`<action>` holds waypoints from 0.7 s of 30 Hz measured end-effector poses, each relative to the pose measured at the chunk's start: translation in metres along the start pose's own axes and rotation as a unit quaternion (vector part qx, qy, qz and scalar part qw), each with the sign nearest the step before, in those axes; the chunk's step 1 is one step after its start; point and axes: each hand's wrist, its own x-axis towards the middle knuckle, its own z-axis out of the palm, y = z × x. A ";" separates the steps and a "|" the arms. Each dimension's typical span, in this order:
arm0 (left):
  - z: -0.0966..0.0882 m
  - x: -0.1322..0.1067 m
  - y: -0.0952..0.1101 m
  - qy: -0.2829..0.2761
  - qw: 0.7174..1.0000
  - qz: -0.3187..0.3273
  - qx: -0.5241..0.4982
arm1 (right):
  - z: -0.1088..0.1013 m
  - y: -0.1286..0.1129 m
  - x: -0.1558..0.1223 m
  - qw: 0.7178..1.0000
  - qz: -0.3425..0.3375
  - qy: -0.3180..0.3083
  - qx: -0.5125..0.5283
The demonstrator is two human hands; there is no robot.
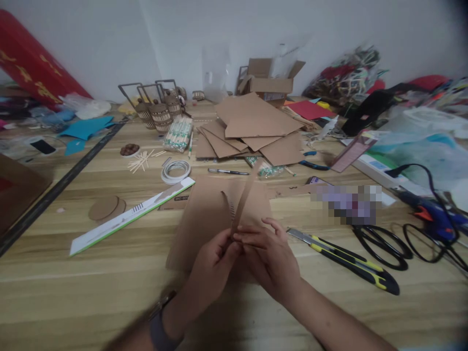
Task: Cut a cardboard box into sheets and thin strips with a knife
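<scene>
Between my two hands I pinch a narrow brown cardboard strip (244, 197). One end of it rises away from me, and a shorter curled piece with a ridged edge stands beside it. My left hand (215, 261), with a watch on the wrist, closes on the strip with thumb and fingertips. My right hand (272, 258) presses its fingers against the same spot from the other side, its little finger raised. Beneath both hands lies a flat cardboard sheet (193, 229). The strip's lower part is hidden by my fingers.
A utility knife (347, 261) and black-handled scissors (383, 246) lie to the right, near a blue glue gun (435, 214). A white ruler-like strip (131, 217) and cardboard discs (106, 208) lie left. Stacked cardboard (256, 122), a tape roll (176, 171) and small striped buckets (161, 117) stand farther back.
</scene>
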 end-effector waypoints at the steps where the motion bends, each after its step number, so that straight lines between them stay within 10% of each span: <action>1: 0.000 0.000 0.000 0.002 1.000 0.000 0.003 | 0.001 0.000 0.000 1.000 -0.002 0.000 0.000; 21: 0.001 -0.002 0.004 0.006 1.000 -0.008 0.030 | 0.001 0.003 -0.001 1.000 -0.015 -0.021 -0.004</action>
